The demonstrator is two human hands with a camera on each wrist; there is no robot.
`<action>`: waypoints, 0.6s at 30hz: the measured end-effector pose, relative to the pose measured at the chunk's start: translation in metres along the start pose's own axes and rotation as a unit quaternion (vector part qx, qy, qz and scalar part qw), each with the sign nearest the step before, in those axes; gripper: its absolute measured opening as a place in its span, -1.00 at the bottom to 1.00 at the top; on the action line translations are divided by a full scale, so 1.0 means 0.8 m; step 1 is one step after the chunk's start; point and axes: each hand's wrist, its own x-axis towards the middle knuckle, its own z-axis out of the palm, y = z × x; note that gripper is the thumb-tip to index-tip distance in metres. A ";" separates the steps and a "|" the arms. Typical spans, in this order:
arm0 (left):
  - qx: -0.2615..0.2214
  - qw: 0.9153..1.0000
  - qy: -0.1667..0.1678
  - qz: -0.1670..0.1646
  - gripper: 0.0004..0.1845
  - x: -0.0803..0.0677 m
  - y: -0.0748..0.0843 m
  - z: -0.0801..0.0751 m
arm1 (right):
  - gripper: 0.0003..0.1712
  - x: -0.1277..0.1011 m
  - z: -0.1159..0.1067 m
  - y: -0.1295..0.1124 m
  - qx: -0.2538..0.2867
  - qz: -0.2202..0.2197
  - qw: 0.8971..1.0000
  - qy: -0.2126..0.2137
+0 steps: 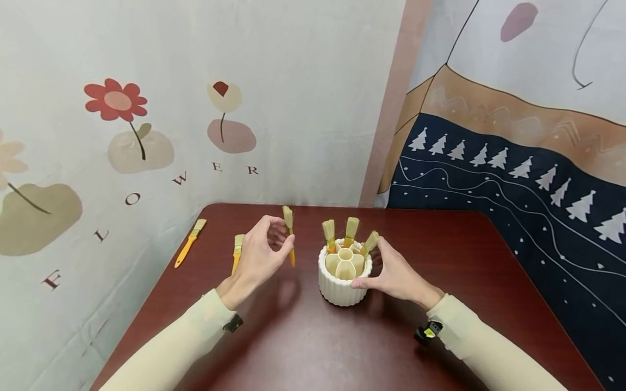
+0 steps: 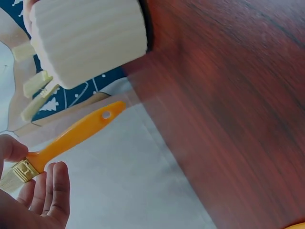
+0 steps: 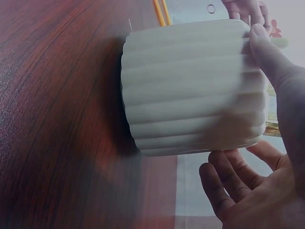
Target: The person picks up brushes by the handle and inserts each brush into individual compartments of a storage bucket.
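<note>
My left hand (image 1: pixel 258 251) pinches a paintbrush (image 2: pixel 78 132) by its metal collar between thumb and fingers. That brush has an orange handle with a hole at its end; it hangs handle down, bristles up, to the left of a white ribbed holder (image 1: pixel 342 293). Inside, the holder is split into petal-shaped compartments around a round middle one. Three brushes stand in its rear and right compartments, bristles up, one by the right rim (image 1: pixel 371 240). My right hand (image 1: pixel 398 273) grips the holder's right side, thumb at the front rim and fingers behind.
Two more orange-handled brushes lie on the dark red table, one near its left edge (image 1: pixel 189 244) and another (image 1: pixel 237 254) partly hidden behind my left hand. Printed cloths hang behind the table (image 1: pixel 440 233) and along its sides.
</note>
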 end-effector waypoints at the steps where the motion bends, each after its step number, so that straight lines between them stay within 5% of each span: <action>1: -0.004 1.000 0.000 0.000 -0.64 -0.001 0.003 -0.001 | 0.17 0.000 0.000 0.000 -0.002 0.002 1.000 0.000; 18: -0.089 0.994 0.050 0.050 -0.63 -0.009 0.031 0.001 | 0.18 -0.003 0.004 -0.008 -0.019 0.005 1.000 0.014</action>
